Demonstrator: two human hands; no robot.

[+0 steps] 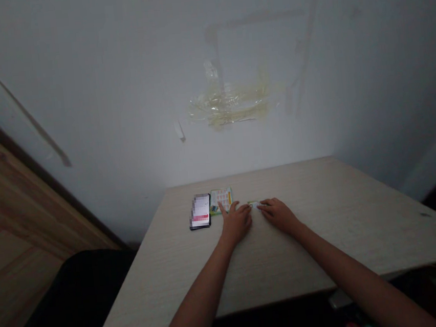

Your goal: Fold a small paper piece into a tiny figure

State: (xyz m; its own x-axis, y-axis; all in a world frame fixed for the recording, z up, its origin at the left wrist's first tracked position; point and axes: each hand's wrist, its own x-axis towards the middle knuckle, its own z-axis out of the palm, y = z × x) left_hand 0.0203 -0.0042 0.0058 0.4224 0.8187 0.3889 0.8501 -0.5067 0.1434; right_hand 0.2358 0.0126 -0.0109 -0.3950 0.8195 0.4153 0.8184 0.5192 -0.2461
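My left hand [236, 223] lies flat on the pale wood-grain table [334, 214], fingers spread, its fingertips reaching a small green-and-white paper strip [255, 204]. My right hand [279, 215] rests with its fingers on the strip's right end, and whether they grip it is hard to tell. Just left of the strip lies a colourful printed card [221, 200], partly under my left forefinger's tip. Further left, a black smartphone [200, 211] lies with its lit screen blurred.
The table's far side meets a white wall [121, 116] marked with yellowed tape residue [227, 103]. A wooden door or panel [17, 203] stands at the left, and a dark chair back [79, 290] sits by the table's near left corner.
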